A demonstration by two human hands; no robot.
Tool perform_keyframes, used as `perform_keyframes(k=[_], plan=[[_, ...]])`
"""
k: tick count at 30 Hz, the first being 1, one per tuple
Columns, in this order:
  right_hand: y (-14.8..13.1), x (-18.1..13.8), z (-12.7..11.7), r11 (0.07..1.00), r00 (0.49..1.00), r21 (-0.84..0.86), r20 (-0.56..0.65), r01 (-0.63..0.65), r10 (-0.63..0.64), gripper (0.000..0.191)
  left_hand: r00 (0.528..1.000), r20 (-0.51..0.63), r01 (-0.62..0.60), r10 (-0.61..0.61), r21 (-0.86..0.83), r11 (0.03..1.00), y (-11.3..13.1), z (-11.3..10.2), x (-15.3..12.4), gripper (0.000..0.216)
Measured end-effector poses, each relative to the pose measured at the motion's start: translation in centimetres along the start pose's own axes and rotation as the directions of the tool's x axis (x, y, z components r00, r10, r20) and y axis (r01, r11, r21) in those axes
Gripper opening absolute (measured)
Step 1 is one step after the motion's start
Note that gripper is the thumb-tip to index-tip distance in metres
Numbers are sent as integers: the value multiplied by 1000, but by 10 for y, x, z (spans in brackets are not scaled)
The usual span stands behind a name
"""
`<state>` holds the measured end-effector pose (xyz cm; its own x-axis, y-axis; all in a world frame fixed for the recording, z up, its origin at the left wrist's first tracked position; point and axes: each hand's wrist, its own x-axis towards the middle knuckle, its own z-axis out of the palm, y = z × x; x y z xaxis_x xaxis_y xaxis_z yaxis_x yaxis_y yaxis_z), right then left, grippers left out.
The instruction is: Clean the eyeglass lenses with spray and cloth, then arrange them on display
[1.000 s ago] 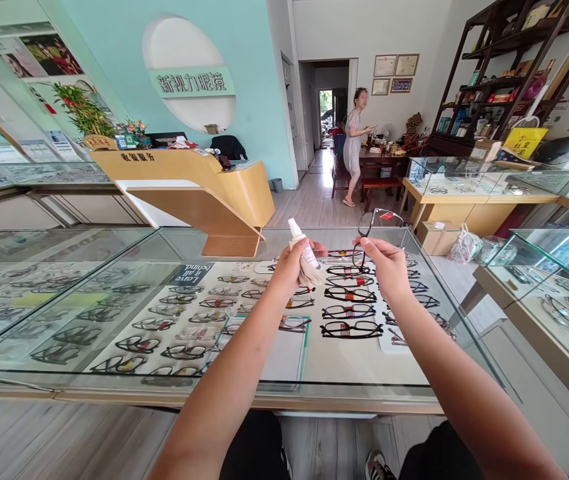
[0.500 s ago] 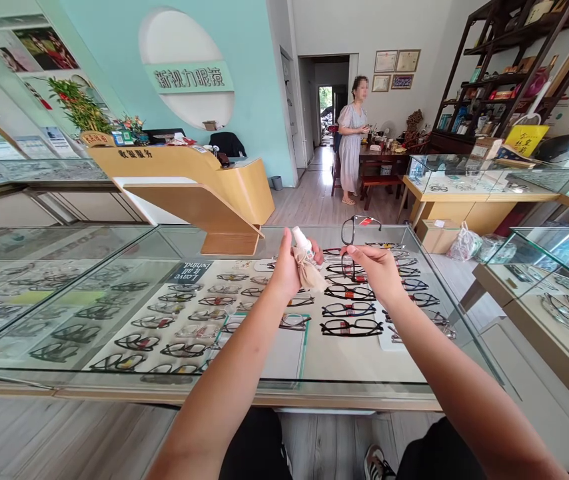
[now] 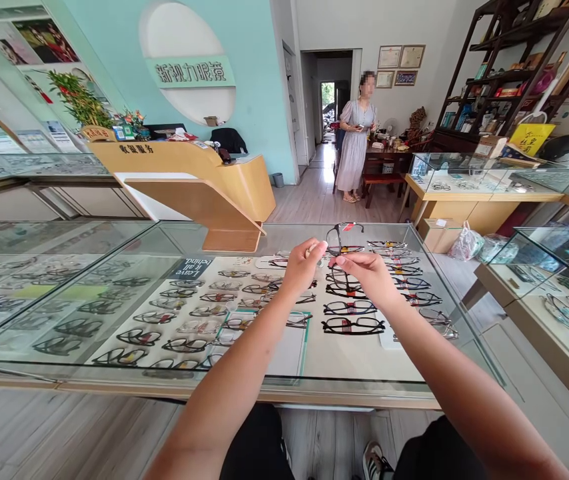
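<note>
While the right hand (image 3: pixel 364 273) pinches the black glasses (image 3: pixel 335 240), their frame stands on end, temple pointing right. Just left of it, the left hand (image 3: pixel 304 265) is fisted.

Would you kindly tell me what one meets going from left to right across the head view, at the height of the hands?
Black sign card in the case → left hand → black-framed glasses → right hand → white plastic bag on the floor.
</note>
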<state>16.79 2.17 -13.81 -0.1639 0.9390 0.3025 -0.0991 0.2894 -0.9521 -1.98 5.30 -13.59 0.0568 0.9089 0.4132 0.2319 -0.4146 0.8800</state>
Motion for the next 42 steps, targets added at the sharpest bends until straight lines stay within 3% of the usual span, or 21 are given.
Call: perform_keyframes(k=[7, 13, 17, 21, 24, 29, 32, 36, 42], plan=[[2, 1, -4, 997, 1000, 80, -2, -13, 13, 34, 998, 53, -23, 24, -20, 1000, 1, -3, 0, 58], [7, 8, -12, 967, 996, 254, -73, -36, 56, 35, 980, 196, -41, 17, 117, 992, 8, -3, -8, 51], [6, 9, -12, 959, 994, 280, -85, -39, 66, 36, 969, 245, -70, 24, 180, 981, 8, 1, -11, 47], [1, 8, -11, 942, 990, 329, -93, -69, 106, 38, 993, 119, -19, 16, 24, 1000, -4, -8, 0, 55], [-3, 8, -11, 914, 986, 390, -76, -108, 149, 41, 996, -76, 45, -52, -83, 996, -20, -25, 17, 53], [-6, 8, -11, 911, 984, 396, -84, -113, 158, 43, 882, -428, 147, -195, -142, 979, -53, -62, 43, 37], [-5, 7, -12, 923, 987, 369, -72, -111, 147, 43, 840, -487, 286, -239, 24, 958, -70, -84, 49, 38], [-7, 7, -13, 927, 986, 357, -72, -115, 150, 44, 817, -531, 470, -226, 385, 794, -82, -105, 47, 34], [-9, 7, -14, 930, 987, 351, -71, -108, 141, 45, 798, -523, 571, -299, 498, 652, -88, -118, 42, 28]])
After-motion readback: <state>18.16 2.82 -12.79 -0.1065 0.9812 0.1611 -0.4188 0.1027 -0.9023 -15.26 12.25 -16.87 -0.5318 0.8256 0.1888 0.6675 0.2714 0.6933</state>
